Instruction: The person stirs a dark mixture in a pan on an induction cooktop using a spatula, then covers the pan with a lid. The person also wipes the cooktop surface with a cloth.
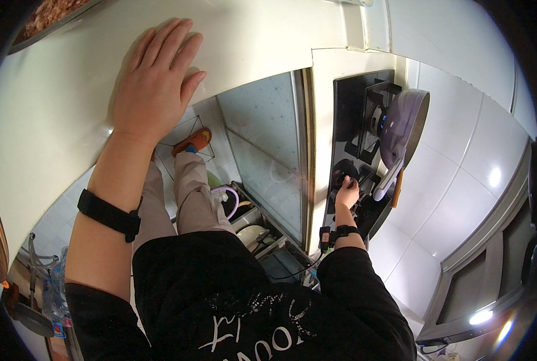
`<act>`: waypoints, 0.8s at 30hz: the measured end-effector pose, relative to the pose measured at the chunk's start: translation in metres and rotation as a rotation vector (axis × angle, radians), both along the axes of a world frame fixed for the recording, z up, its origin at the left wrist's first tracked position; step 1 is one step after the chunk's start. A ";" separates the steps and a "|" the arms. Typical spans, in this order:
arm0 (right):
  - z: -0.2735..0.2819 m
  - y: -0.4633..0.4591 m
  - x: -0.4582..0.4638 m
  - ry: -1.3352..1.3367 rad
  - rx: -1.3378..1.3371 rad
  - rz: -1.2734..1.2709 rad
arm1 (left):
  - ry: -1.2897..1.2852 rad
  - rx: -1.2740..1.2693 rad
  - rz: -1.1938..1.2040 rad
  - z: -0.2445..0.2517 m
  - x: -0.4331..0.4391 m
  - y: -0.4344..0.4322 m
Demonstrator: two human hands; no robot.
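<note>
My left hand point(155, 85) lies flat, palm down, on a pale countertop point(250, 36), holding nothing. At the right, my right hand point(348, 193) reaches over a black glass gas hob point(346, 108), its fingertips closed on what looks like a dark control knob point(347, 179); the fingers partly hide it. A purple pan point(397, 126) sits tilted in the view on the far burner, where a small blue flame point(384, 121) shows. The pan's pale handle point(388, 182) points towards my right forearm. A brown wooden handle or utensil point(398, 189) shows beside it.
A tray of minced, meat-like food point(47, 18) is at the top left corner. Below the hob, an open drawer point(268, 243) holds dishes, near a glass-fronted panel point(268, 126). Plastic bottles point(54, 289) stand at lower left. White tiles point(453, 135) line the wall behind the hob.
</note>
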State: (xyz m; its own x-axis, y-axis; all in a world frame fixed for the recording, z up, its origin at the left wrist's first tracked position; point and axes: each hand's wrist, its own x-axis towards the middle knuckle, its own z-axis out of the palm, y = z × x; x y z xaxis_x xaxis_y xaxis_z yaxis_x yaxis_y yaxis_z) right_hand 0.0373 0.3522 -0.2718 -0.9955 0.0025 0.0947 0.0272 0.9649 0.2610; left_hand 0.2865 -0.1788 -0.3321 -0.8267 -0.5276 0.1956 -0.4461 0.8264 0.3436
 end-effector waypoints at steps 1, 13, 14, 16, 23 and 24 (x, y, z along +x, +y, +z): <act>0.000 -0.002 0.001 -0.002 0.000 -0.004 | 0.000 -0.003 0.001 0.000 0.000 0.000; -0.005 0.000 0.001 0.104 0.003 0.042 | -0.004 -0.006 -0.004 0.001 0.001 -0.001; -0.005 0.000 0.000 0.106 0.026 0.044 | -0.024 -0.013 -0.001 0.001 0.001 -0.001; -0.004 0.000 0.000 0.033 0.007 -0.013 | -0.005 -0.001 -0.004 0.001 0.001 -0.002; -0.003 0.001 -0.002 0.009 0.027 -0.034 | -0.025 -0.008 0.007 0.001 0.000 0.000; -0.003 0.001 -0.002 -0.014 0.008 -0.046 | -0.001 -0.003 0.003 0.001 0.000 0.000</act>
State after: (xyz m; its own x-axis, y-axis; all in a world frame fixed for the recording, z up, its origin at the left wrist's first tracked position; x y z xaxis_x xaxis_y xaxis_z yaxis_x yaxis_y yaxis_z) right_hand 0.0354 0.3527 -0.2747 -0.9956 0.0479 0.0811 0.0682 0.9606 0.2693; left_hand 0.2868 -0.1792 -0.3310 -0.8250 -0.5297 0.1968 -0.4491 0.8260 0.3408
